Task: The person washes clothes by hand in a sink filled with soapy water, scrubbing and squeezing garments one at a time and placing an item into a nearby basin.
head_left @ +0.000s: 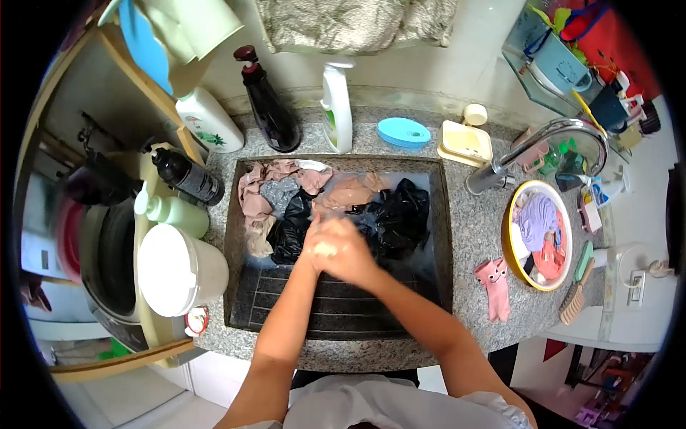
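Over a stone sink (pixel 446 279), my left hand (pixel 314 247) and my right hand (pixel 339 243) are pressed together, slightly smeared by motion. Both are closed, the right over the left; whatever is between them, if anything, is hidden. Just beyond them, black wet clothes (pixel 404 214) lie bunched in cloudy, sudsy water. A peach-coloured cloth (pixel 354 191) sits between the dark pieces. Toward the sink's left side are a dusty-pink garment (pixel 254 194) and a grey cloth (pixel 280 193). Dark ridged washboard slats (pixel 339 307) form the near part of the sink.
On the left stand a white bucket (pixel 171 272) and several pump bottles. Behind the sink are a dark bottle (pixel 270 107), a white bottle (pixel 336 107), a blue brush (pixel 404 133) and a soap dish (pixel 464 143). At right are the faucet (pixel 486 179), a laundry basin (pixel 509 239) and pink socks (pixel 494 289).
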`<state>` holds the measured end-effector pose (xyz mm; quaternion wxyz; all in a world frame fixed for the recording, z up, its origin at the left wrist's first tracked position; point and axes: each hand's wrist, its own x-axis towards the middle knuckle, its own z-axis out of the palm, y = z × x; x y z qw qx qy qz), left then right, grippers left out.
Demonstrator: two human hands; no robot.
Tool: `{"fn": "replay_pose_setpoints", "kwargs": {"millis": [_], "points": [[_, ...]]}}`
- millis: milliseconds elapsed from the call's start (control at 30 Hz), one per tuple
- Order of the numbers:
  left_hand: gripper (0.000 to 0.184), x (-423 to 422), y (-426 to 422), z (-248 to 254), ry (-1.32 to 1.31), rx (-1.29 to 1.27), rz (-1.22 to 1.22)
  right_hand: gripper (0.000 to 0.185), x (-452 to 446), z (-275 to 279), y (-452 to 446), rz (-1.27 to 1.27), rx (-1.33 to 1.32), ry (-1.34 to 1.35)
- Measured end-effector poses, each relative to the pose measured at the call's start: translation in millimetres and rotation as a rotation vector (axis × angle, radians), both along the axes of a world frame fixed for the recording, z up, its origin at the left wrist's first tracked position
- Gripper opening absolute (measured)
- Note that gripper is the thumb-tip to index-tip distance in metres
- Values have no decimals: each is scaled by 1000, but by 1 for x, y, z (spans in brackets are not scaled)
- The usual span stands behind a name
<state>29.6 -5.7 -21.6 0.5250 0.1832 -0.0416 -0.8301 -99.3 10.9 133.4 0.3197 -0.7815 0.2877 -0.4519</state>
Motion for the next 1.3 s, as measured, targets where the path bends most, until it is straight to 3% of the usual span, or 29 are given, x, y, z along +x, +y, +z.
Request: {"fn": "replay_pose_setpoints", "kwargs": {"millis": [33, 67, 133, 167, 200, 233, 300, 333, 433, 500, 600, 633, 700, 733, 800, 833, 900, 933, 1000, 1033, 1067, 1133, 1167, 1200, 1267, 1300], "points": [[44, -7, 15, 73, 100, -29, -164, 18, 9, 12, 18, 10, -21, -55], [41, -16, 17, 66, -269, 213, 207, 18, 16, 15, 28, 31, -103, -11], [35, -3, 6, 67, 303, 80, -206, 18, 22, 6, 31, -26, -279, 110], [32, -3, 7, 66, 219, 169, -178, 18, 21, -6, 26, -98, -257, 60], [27, -9, 8, 65, 435, 399, 21, 19, 18, -21, 16, -168, -236, 14], [27, -19, 8, 74, 435, 401, 15, 18, 13, -36, -1, -279, -295, 2], [24, -38, 16, 97, -90, 291, 188, 10, 1, -54, -28, -411, -53, -27], [28, -41, 15, 98, -142, 167, 128, 11, -6, -67, -41, -460, 44, -12], [27, -33, 20, 95, -151, 210, 31, 17, -38, -86, -61, -486, 60, 250], [26, -23, 25, 97, -470, 264, 125, 17, -54, -92, -64, -504, 32, 358], [51, -7, 35, 121, -793, 337, 83, 23, -64, -96, -49, -489, 50, 521], [51, -7, 36, 116, -791, 343, 85, 25, -65, -99, -39, -344, -33, 575], [65, -11, 32, 97, -1027, 283, 15, 30, -67, -110, -28, -93, -190, 665], [67, -16, 31, 86, -1096, 247, 86, 30, -69, -120, -33, -93, -189, 663], [67, -15, 29, 71, -1164, 265, 64, 34, -69, -141, -49, -205, 171, 729], [67, -16, 28, 79, -1172, 263, 61, 30, -62, -143, -55, -326, 193, 535], [62, -20, 27, 99, -902, 431, 113, 27, -54, -128, -70, -225, 272, 493], [62, -19, 25, 108, -917, 423, 107, 24, -49, -108, -72, -124, 345, 454], [55, -17, 21, 121, -346, 398, -88, 19, -29, -57, -48, -33, 206, 216], [52, -18, 20, 108, -237, 274, -89, 21, -20, -33, -31, 26, 115, 58], [51, -6, 13, 14, -581, -371, 10, 23, -11, -7, -12, 31, -22, 96], [50, -18, 12, 91, 400, 335, 15, 22, 12, 7, 18, 48, -227, 41], [49, -6, 1, 60, 161, 236, -70, 20, 14, 11, 29, 59, -240, 110], [45, -6, -15, 78, 595, 107, -540, 19, 15, 15, 35, 72, -255, 179], [49, -3, -9, 63, 453, 129, -456, 17, 18, -13, 18, -123, -366, 103], [49, -6, -5, 67, 443, 135, -464, 16, 13, -21, 5, -204, -256, 32]]}}
